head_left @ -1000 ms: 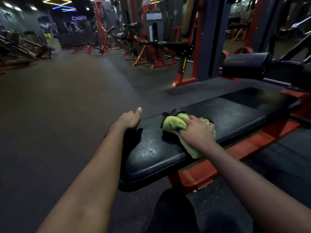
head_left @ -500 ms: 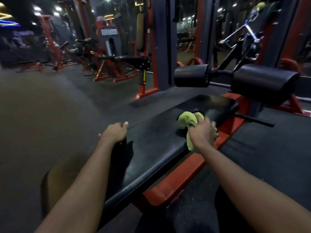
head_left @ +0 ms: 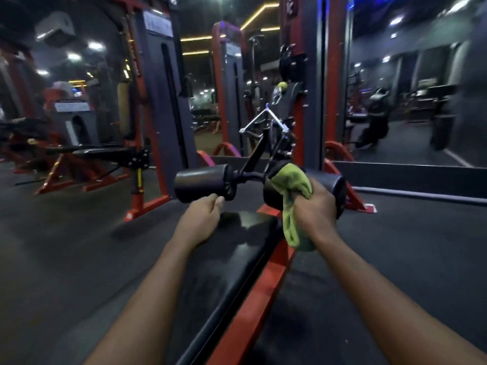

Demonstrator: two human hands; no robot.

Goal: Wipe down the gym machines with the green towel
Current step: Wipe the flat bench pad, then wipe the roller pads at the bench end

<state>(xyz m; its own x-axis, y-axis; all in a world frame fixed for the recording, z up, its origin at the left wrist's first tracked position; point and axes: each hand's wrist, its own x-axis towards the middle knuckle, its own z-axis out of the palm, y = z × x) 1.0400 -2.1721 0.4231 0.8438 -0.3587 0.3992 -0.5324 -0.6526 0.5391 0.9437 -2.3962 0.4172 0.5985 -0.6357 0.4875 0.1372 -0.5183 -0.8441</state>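
Ok so bench pad (head_left: 237,262) wiping looks done. Right hand (head_left: 315,209), fingers clenched round green towel (head_left: 291,196), moved up onto right roller pad (head_left: 334,189), frame centre. Left hand (head_left: 201,217) shifted too, fingers curled together under left roller pad (head_left: 200,184). Rollers next, I guess.

No readable text; placards on weight-stack towers (head_left: 158,21) blurred (lettering illegible).

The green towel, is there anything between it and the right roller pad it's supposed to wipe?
Nothing visible. The right hand presses the green towel directly on the right roller pad.
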